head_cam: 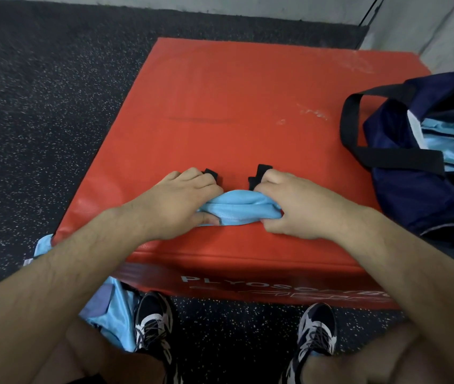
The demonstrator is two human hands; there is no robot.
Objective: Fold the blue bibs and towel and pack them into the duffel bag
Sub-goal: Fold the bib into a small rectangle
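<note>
Now: a blue bib bunched between two hands

At the far left, more light-blue fabric (115,314) hangs off the near corner of the red plyo box (220,106). I cannot tell whether it is a bib or the towel.

Next, the left hand (176,200) curls its fingers over one end of a compact blue bib (239,209), with the thumb tucked beneath. The right hand (298,206) pinches the other end in the same way. The bundle lies on the box near its front edge, and two black straps (259,173) poke out past the knuckles.

At the right, the navy duffel bag (420,162) sits open on the box, well apart from the hands. There is pale blue cloth inside it.

The fabric looks slick, so the fold could spring open on the way over if either grip loosens. The loose straps might catch on the bag's black handle (350,120). The hanging fabric could slide off to the floor.
</note>
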